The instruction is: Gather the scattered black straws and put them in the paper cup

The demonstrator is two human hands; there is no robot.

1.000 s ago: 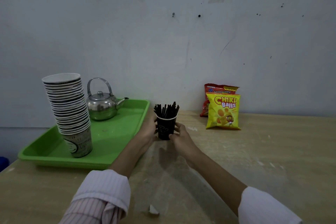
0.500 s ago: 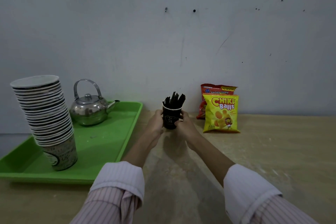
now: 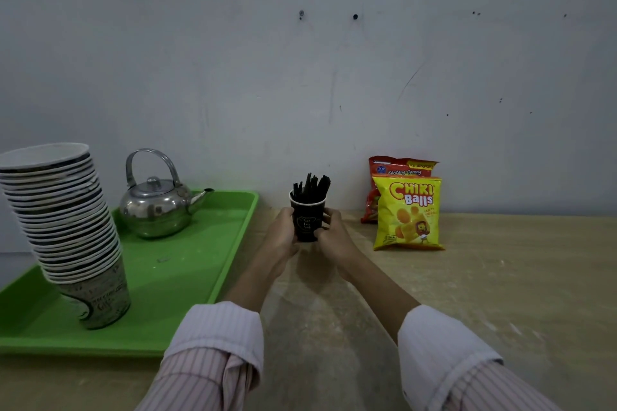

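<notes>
Straws [image 3: 312,188] stand bunched in the paper cup [image 3: 307,222], their black tops poking above its rim. The cup sits on the wooden surface [image 3: 500,277], close to the wall. On the cup's left side the left hand [image 3: 283,238] wraps its grip round the cup wall. On the cup's right side the right hand [image 3: 335,238] does the same with curled fingers, so both grips are clamped on the cup. No loose straw shows on the surface around the cup, nor on the green tray [image 3: 187,280] to the cup's left. The gathering looks done as far as this view reaches, though whatever lies outside the frame cannot be checked. What seems left is only to settle the cup and let go.

Far left of the cup, the stack of paper cups [image 3: 63,230] on the tray has looping script on its lowest cup, too blurred to read. The steel kettle [image 3: 157,210], between that stack and the cup, shows no label. The cup itself carries pale gold print in short lines, too small to make out. Right of the cup, against the wall, the red snack bag [image 3: 400,167] reads "Kentang Goreng" beside a round blue badge that seems to say "TOP". Leaning in front of it, the yellow snack bag [image 3: 407,213] reads "CHIKI Balls" in large letters, with a cartoon figure and fine print that is illegible.
</notes>
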